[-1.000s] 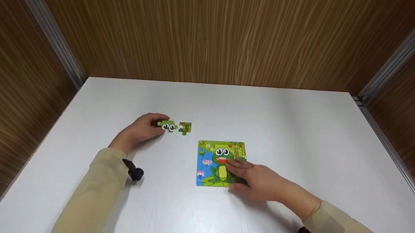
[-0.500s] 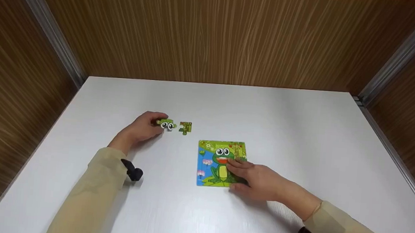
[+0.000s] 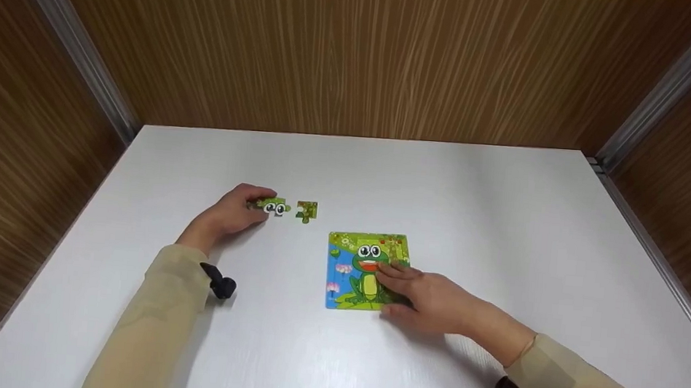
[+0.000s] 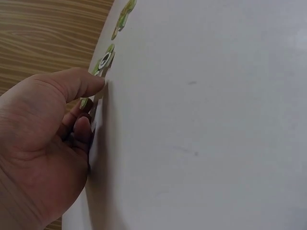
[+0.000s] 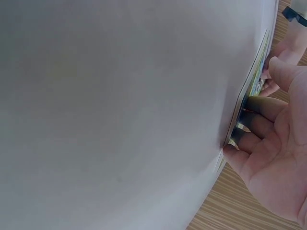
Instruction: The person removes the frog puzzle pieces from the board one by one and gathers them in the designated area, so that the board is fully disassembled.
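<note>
Near the back left of the tabletop, my left hand (image 3: 236, 210) holds a green jigsaw puzzle piece (image 3: 275, 206) by its left end, between thumb and fingers. Two cartoon eyes are printed on it; the fingers hide its left part. In the left wrist view, the thumb lies along the piece (image 4: 104, 60), close to the tabletop. Just right of it lies a second puzzle piece (image 3: 306, 211), flat and apart. My right hand (image 3: 429, 299) rests with extended fingers on the right side of a square frog puzzle (image 3: 345, 280), covering part of it.
A white tabletop (image 3: 284, 349) carries everything. Brown wood-grain panels (image 3: 356, 53) rise behind it and on both sides, with metal strips (image 3: 80, 43) at the corners. A black wrist device (image 3: 219, 281) sits on the left sleeve.
My left hand has shifted slightly left with the eye piece, widening the small gap to the second piece. My right hand stays on the frog puzzle.
</note>
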{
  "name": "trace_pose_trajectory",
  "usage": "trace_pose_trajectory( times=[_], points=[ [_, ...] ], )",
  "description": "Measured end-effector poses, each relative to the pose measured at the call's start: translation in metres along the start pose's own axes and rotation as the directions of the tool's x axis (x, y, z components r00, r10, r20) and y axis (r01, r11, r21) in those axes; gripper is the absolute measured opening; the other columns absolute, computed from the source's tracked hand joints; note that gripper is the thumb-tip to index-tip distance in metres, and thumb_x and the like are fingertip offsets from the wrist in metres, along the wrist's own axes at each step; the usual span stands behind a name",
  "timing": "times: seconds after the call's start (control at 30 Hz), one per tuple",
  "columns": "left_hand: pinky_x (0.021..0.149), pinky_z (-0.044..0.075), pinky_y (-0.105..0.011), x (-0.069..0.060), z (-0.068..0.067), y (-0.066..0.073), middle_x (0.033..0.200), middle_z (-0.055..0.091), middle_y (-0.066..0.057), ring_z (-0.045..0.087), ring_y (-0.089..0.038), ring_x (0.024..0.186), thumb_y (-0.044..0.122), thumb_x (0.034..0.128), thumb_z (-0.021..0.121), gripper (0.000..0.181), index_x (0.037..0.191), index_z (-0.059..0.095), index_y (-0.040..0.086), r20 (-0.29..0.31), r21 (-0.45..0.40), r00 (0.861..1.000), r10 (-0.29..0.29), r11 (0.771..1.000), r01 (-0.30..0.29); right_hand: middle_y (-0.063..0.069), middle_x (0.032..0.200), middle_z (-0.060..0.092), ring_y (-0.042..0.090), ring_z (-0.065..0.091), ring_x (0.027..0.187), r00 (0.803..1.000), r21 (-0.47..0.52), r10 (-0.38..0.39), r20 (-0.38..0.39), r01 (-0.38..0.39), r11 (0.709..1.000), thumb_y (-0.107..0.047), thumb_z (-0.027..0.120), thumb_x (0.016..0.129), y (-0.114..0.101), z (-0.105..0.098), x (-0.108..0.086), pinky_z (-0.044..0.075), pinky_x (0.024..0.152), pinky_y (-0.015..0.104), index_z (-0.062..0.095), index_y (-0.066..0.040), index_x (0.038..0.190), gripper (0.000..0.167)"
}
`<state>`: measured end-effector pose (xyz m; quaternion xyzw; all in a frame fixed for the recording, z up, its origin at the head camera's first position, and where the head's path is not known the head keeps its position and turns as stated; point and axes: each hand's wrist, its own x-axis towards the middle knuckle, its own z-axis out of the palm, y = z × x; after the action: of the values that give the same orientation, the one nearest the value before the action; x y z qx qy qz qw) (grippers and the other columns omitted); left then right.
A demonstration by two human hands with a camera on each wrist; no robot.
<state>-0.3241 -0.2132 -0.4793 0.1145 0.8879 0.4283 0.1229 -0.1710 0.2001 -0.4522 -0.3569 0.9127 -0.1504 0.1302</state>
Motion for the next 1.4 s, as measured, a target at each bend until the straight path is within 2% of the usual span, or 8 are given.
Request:
trace_pose_trajectory(
  times=[0.63,0.83,1.0,1.07,1.17,1.3,1.4],
  points=[
    [0.122,0.029,-0.048,-0.003,0.002,-0.001,0.154,0.046,-0.014,0.044,-0.033,0.142,0.007,0.0981,0.069,0.051,0.149,0.061,0.009,-0.015,0.019,0.999,-0.038,0.999,0.038,0.011,0.166,0.042,0.039,0.040,0.151,1.000,-0.022,-0.014,-0.016,0.013,1.000,-0.043,0.061,0.108,-0.002,0.002,-0.004,0.044,0.113,0.056,0.047,-0.004,0.159,0.065],
    [0.123,0.028,-0.048,-0.005,0.001,0.000,0.156,0.047,-0.013,0.043,-0.032,0.144,0.010,0.0995,0.068,0.052,0.151,0.059,0.010,-0.035,-0.034,0.997,-0.074,0.997,0.073,0.011,0.166,0.041,0.038,0.040,0.151,1.000,-0.013,-0.006,-0.011,0.006,1.000,-0.042,0.061,0.108,-0.002,0.002,-0.003,0.043,0.113,0.056,0.047,-0.004,0.159,0.065],
    [0.122,0.032,-0.046,-0.006,0.003,0.005,0.154,0.051,-0.012,0.044,-0.029,0.143,0.015,0.1024,0.067,0.050,0.152,0.058,0.012,-0.072,-0.134,0.990,-0.120,0.985,0.110,0.010,0.166,0.041,0.037,0.040,0.151,1.000,-0.021,-0.006,-0.003,0.006,1.000,-0.043,0.062,0.107,-0.001,0.003,-0.002,0.044,0.113,0.055,0.047,-0.005,0.159,0.066],
    [0.119,0.034,-0.045,-0.006,0.004,0.010,0.151,0.053,-0.012,0.046,-0.028,0.140,0.015,0.1030,0.067,0.049,0.151,0.058,0.011,-0.084,-0.176,0.990,-0.113,0.980,0.097,0.011,0.166,0.041,0.037,0.041,0.151,1.000,-0.023,-0.010,-0.003,0.009,1.000,-0.043,0.062,0.107,-0.001,0.003,-0.002,0.044,0.113,0.055,0.047,-0.005,0.159,0.066],
    [0.113,0.040,-0.045,-0.006,0.005,0.020,0.146,0.054,-0.014,0.047,-0.028,0.133,0.014,0.1033,0.067,0.050,0.151,0.057,0.008,-0.091,-0.201,0.993,-0.070,0.978,0.050,0.012,0.166,0.041,0.038,0.041,0.150,1.000,-0.028,-0.015,-0.002,0.015,1.000,-0.043,0.061,0.108,0.000,0.004,-0.002,0.044,0.113,0.055,0.047,-0.004,0.159,0.066],
    [0.108,0.044,-0.045,-0.006,0.010,0.042,0.143,0.057,-0.018,0.049,-0.031,0.131,0.014,0.1023,0.070,0.049,0.150,0.058,0.006,-0.074,-0.161,0.997,0.022,0.986,-0.034,0.013,0.165,0.042,0.038,0.041,0.150,1.000,-0.031,-0.013,-0.001,0.013,0.999,-0.044,0.060,0.108,0.000,0.003,-0.002,0.043,0.114,0.056,0.047,-0.004,0.159,0.066],
    [0.108,0.044,-0.046,-0.006,0.017,0.060,0.141,0.060,-0.021,0.052,-0.035,0.130,0.014,0.1011,0.071,0.047,0.146,0.061,0.005,-0.039,-0.122,0.994,0.101,0.987,-0.105,0.012,0.166,0.041,0.039,0.039,0.151,1.000,-0.030,-0.007,-0.001,0.007,1.000,-0.043,0.060,0.108,-0.001,0.001,-0.003,0.043,0.114,0.056,0.048,-0.004,0.159,0.065]
  ],
)
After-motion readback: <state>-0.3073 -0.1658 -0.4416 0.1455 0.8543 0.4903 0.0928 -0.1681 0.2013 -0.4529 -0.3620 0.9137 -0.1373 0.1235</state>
